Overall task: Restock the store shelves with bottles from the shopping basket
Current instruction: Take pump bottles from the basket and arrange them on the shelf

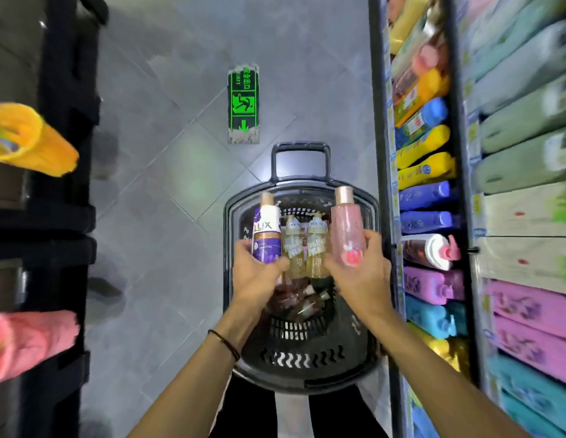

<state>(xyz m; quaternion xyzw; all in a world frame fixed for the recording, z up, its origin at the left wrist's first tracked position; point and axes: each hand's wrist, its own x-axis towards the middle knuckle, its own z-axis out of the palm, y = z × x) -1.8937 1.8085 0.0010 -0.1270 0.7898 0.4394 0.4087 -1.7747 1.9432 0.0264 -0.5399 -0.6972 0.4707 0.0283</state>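
While lifted over basket (302, 371): Lux bottle (266, 235) clasped in left hand (255, 275), pink bottle (346, 230) in right hand (359, 275).
Risk: slip from one-handed grips; drop onto floor (168, 197) or back into basket.
Risk: knocking packed shelf (428, 197) bottles at right.
Count: two held; two amber bottles (305, 248) in basket; dark ones beneath, number unclear.

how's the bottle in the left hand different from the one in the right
The Lux bottle in the left hand is opaque purple and white with bold lettering; the pink bottle in the right hand is translucent pink with a fruit picture. Both have rose-gold caps, are gripped near the base and held above the basket.
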